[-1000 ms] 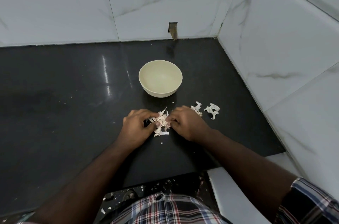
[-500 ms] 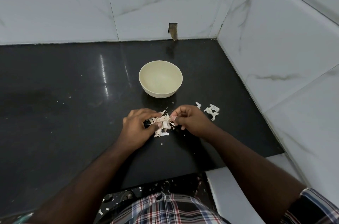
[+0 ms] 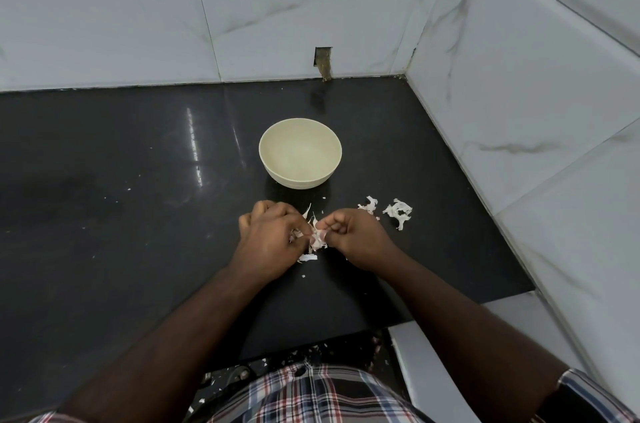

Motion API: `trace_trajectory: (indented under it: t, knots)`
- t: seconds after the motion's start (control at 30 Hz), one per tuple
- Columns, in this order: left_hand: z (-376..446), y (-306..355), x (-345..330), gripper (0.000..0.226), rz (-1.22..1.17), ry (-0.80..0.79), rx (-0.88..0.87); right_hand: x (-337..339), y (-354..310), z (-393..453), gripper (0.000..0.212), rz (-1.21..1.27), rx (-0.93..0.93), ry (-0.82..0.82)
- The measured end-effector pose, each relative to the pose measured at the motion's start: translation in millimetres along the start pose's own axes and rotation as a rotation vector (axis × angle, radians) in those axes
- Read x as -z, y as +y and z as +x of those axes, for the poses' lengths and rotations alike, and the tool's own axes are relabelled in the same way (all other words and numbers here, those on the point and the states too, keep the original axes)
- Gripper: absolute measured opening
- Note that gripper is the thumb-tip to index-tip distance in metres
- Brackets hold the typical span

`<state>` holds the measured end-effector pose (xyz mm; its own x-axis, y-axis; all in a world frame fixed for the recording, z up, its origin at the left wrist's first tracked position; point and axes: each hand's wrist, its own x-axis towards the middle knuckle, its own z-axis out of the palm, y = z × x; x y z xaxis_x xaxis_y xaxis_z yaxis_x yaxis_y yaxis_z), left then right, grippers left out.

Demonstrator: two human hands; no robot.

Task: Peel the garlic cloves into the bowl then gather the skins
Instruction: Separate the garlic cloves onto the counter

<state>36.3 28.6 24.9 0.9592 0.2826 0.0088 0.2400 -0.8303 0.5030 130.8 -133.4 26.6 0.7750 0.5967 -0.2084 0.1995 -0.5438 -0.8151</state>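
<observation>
lifting off the counter [image 3: 138, 249] since a moment ago, both hands are pinching papery garlic skins [image 3: 316, 238], left hand [image 3: 272, 242] and right hand [image 3: 355, 237], while more scraps [image 3: 398, 211] are lying beside the seemingly empty bowl [image 3: 300, 176].

A glossy black countertop [image 3: 104, 214] spreads before me across the middle of the frame, catching a streak of light, hemmed by white marble-veined wall tiles [image 3: 138, 6] along the top and right side.
</observation>
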Motion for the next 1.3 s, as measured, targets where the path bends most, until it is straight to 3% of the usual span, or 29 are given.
trace_trajectory:
  t: [0.17,0.27,0.43,0.57,0.67,0.87,1.0,1.1,1.3]
  knots:
    - [1.8,-3.5,1.5,0.002,-0.048,0.020,0.013,2.3,4.3,0.3,0.013,0.007,-0.063,0.048]
    - [3.6,-9.4,3.8,0.004,-0.093,0.023,0.024,3.9,0.3,-3.8,0.013,-0.095,-0.009,0.034]
    - [4.7,-17.5,-0.8,0.018,-0.304,0.048,-0.009,-3.6,-9.5,-4.8,0.036,-0.341,0.162,-0.035]
    - [2.6,-18.9,-1.4,0.018,-0.382,0.107,0.019,-6.6,-11.0,-6.1,0.017,-0.376,0.183,-0.006]
    - [2.1,-23.0,-0.2,0.015,-0.393,0.096,0.011,-0.5,-12.7,-6.7,0.007,-0.233,0.066,-0.004]
    - [-0.2,-24.9,2.7,0.013,-0.329,0.034,-0.032,20.1,-8.1,-7.4,0.009,0.391,-0.189,-0.079]
    - [0.2,-24.1,-0.8,0.013,-0.298,0.057,-0.041,23.9,-7.5,-10.5,0.013,0.537,-0.249,-0.076]
    - [-0.1,-20.8,-0.9,0.014,-0.262,0.056,-0.030,35.2,-3.0,-11.8,0.011,0.432,-0.216,0.018]
    - [0.2,-10.1,-4.3,0.016,-0.196,0.057,-0.026,64.7,15.9,-6.9,0.010,-0.050,-0.172,0.118]
